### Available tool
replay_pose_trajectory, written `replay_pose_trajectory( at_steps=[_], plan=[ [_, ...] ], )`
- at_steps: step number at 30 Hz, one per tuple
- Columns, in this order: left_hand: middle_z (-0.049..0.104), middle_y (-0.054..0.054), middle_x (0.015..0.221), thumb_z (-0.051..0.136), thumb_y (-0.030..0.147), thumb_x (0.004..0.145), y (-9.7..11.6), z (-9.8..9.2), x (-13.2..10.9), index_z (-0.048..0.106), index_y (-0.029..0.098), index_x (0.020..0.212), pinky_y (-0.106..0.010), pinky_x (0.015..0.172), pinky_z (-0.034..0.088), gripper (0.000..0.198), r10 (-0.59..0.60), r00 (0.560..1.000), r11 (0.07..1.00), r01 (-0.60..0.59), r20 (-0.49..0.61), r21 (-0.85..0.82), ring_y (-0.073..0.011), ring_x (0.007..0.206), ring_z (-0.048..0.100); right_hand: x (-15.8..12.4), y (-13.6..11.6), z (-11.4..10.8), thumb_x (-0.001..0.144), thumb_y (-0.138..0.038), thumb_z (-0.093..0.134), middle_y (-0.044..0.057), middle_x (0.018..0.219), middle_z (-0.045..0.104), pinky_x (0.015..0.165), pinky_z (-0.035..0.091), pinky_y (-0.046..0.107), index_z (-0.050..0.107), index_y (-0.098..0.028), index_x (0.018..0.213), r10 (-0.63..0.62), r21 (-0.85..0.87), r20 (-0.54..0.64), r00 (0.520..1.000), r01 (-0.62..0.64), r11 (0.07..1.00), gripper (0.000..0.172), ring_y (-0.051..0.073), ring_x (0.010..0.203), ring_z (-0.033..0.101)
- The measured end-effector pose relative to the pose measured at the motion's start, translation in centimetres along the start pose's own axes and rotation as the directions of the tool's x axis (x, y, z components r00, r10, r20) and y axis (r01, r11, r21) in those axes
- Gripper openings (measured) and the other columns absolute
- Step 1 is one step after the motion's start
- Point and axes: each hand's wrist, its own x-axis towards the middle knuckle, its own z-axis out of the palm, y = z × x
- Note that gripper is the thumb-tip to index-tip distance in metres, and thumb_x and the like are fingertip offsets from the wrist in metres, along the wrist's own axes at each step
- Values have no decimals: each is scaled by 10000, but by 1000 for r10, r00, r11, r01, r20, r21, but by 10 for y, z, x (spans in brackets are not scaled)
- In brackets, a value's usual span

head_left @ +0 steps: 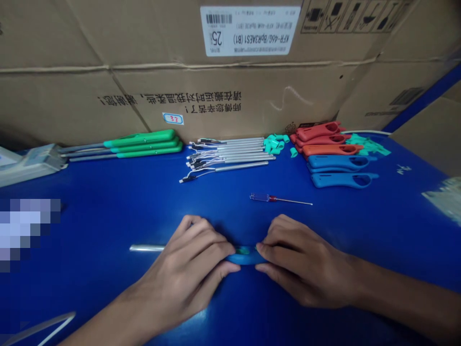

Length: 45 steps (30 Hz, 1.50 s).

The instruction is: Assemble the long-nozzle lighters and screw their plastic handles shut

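Note:
In both hands is a blue plastic lighter handle (245, 259) with a bit of green showing along its upper edge. My left hand (201, 259) grips its left part, fingers over the top and thumb below. From behind that hand a thin metal tube (147, 248) sticks out to the left; its joint with the handle is hidden. My right hand (298, 259) pinches the right end between thumb and fingers. Just beyond my hands lies a screwdriver (281, 198) with a clear purple and red grip.
Green-handled lighters (144, 144) lie stacked at the back left. Several metal tubes with wires (234, 156), small green pieces (276, 143), and red, orange and blue handles (340, 180) line the back. A cardboard box (144, 38) walls the far side of the blue table (230, 312).

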Motion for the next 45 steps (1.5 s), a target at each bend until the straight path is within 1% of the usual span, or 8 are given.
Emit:
replay_pose_trajectory(
  at_steps=[21,24,29,33,36,39,42,45],
  plan=[
    [634,-32,769,577,47,935,6,0,2,610,123,927,-366,747,329,83,-6,1000,1000,6,2,-13,-151,710,496,0,0,2,943,-159,609,98,853,648,737,509,374,641,-76,981,30,35,15,999,-30,999,97,190,780,565],
    [628,-28,762,589,33,924,4,2,1,614,124,911,-361,738,317,95,13,1000,1000,-13,-13,-14,-146,700,474,0,2,1,934,-180,629,94,903,652,772,521,369,636,-94,1022,66,37,25,997,-67,997,124,190,820,573],
    [657,-19,840,593,-4,902,-1,6,-5,629,145,889,-376,806,311,154,50,999,999,-50,3,-6,-154,771,469,0,3,-3,917,-234,645,124,1118,657,899,538,348,578,-106,1246,188,45,75,979,-191,980,360,211,1019,614],
    [657,-28,852,553,0,911,-4,2,-7,645,148,924,-389,817,308,175,85,995,996,-87,49,32,-173,797,437,1,-3,-10,892,-253,665,107,1115,692,900,547,344,608,-146,1249,306,144,120,944,-322,936,377,215,1002,658],
    [642,-31,822,520,-15,910,-4,-1,-5,653,147,876,-395,806,314,212,96,994,992,-99,46,73,-172,781,416,7,-5,-17,866,-296,700,69,990,713,775,573,309,659,-179,1177,521,391,234,821,-570,723,335,192,863,682],
    [641,-18,803,535,11,923,-3,0,-2,647,164,805,-403,825,330,224,119,993,979,-122,26,161,-167,778,426,13,-3,-19,853,-325,723,27,807,681,535,529,217,630,-159,1177,521,644,558,646,-733,219,376,130,640,641],
    [648,9,762,536,37,944,-2,2,0,632,171,779,-402,849,350,233,113,993,970,-107,-16,220,-145,741,447,15,3,-14,791,-301,769,100,998,672,516,554,221,620,-122,1110,335,714,697,634,-661,-233,395,159,730,684],
    [672,5,758,540,44,947,3,4,1,655,159,819,-434,888,361,207,152,988,953,-141,-21,269,-144,741,486,13,9,-5,801,-299,731,130,1026,667,498,558,238,609,-116,1091,132,632,745,654,-628,-454,364,183,720,698]
  ],
)
